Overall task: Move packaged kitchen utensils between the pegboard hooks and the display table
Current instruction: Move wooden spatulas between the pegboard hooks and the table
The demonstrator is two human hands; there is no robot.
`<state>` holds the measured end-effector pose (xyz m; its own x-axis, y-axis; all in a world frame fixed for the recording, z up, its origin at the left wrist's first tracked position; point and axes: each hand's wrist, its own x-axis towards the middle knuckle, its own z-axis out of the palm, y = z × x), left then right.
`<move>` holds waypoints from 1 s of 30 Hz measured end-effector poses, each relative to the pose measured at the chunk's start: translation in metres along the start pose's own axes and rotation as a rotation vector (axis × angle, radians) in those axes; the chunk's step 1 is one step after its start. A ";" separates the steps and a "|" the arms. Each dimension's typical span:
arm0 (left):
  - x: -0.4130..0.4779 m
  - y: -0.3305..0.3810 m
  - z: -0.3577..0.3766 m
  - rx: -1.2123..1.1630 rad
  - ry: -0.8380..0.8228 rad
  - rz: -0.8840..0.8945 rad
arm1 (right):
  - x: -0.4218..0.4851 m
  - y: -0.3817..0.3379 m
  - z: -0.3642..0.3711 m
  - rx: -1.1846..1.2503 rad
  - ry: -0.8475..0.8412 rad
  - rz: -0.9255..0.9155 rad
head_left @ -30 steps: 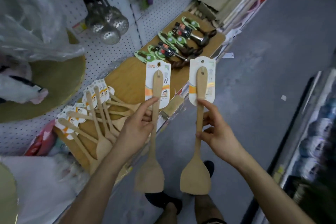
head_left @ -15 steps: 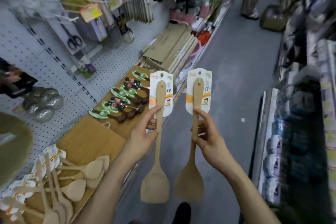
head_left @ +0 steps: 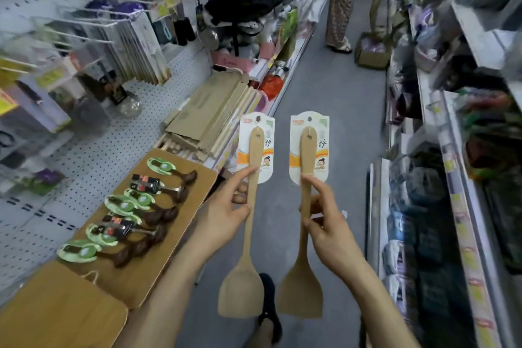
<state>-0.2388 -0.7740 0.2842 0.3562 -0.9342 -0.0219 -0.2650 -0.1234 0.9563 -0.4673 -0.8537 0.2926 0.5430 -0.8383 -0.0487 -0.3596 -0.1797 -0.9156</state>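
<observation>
My left hand (head_left: 223,213) grips the handle of a wooden spatula (head_left: 245,271) with a white card label at its top, blade hanging down. My right hand (head_left: 324,223) pinches the handle of a second carded wooden spatula (head_left: 301,285), held upright beside the first. Both hang over the aisle floor, right of the wooden display table (head_left: 180,237). On that table lie several dark-handled utensils (head_left: 132,223) on green and black cards. The pegboard (head_left: 84,155) rises at the left, its hooks (head_left: 84,25) carrying packaged goods.
Flat cardboard boxes (head_left: 214,113) lie beyond the table. Stocked shelves (head_left: 440,206) line the right side of the grey aisle. A person (head_left: 341,0) stands far up the aisle by a carton (head_left: 372,51). My foot (head_left: 268,308) shows below the spatulas.
My view has swung up and along the aisle; the pile of wooden spatulas on the table has left the frame. Both hands keep the same hold on their spatulas.
</observation>
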 end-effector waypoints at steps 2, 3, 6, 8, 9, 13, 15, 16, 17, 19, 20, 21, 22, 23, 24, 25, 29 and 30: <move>0.043 -0.002 0.012 -0.020 -0.020 -0.003 | 0.031 0.009 -0.014 -0.030 0.019 0.019; 0.065 -0.003 0.017 -0.025 -0.031 -0.007 | 0.047 0.011 -0.023 -0.043 0.031 0.033; 0.127 -0.001 0.028 -0.029 -0.060 -0.012 | 0.089 0.009 -0.050 -0.047 0.049 0.058; 0.166 0.004 0.032 -0.050 -0.054 0.005 | 0.116 0.004 -0.067 -0.033 0.050 0.048; 0.185 0.007 0.034 -0.052 -0.053 0.011 | 0.131 0.002 -0.076 -0.029 0.055 0.040; 0.250 0.017 0.039 -0.029 -0.068 0.017 | 0.186 0.007 -0.106 -0.020 0.089 0.067; 0.280 0.018 0.043 -0.025 -0.063 0.015 | 0.216 0.010 -0.116 -0.005 0.087 0.073; 0.296 0.017 0.046 -0.028 -0.060 0.006 | 0.233 0.014 -0.121 -0.001 0.083 0.073; 0.311 0.016 0.049 -0.031 -0.056 -0.006 | 0.252 0.018 -0.125 0.005 0.076 0.075; 0.342 0.016 0.055 -0.034 -0.031 -0.022 | 0.291 0.025 -0.133 0.012 0.054 0.068; 0.357 0.015 0.059 -0.028 -0.011 -0.029 | 0.313 0.029 -0.137 0.007 0.038 0.060; 0.373 0.015 0.063 -0.018 0.006 -0.037 | 0.334 0.034 -0.141 0.006 0.023 0.053; 0.389 0.016 0.067 -0.007 0.018 -0.049 | 0.355 0.038 -0.146 0.018 0.010 0.044; 0.403 0.020 0.071 -0.002 0.030 -0.056 | 0.376 0.041 -0.151 0.034 -0.006 0.029; 0.418 0.024 0.074 -0.002 0.044 -0.063 | 0.397 0.041 -0.157 0.049 -0.030 0.014; 0.432 0.026 0.076 0.000 0.055 -0.070 | 0.418 0.042 -0.163 0.057 -0.061 0.001; 0.486 0.030 0.080 0.018 0.127 -0.101 | 0.495 0.046 -0.178 0.037 -0.156 -0.016; 0.497 0.028 0.078 0.024 0.168 -0.111 | 0.512 0.046 -0.180 0.036 -0.184 -0.017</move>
<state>-0.1392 -1.2682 0.2774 0.5285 -0.8456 -0.0755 -0.2363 -0.2320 0.9436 -0.3418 -1.3839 0.2974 0.6796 -0.7264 -0.1023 -0.3234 -0.1715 -0.9306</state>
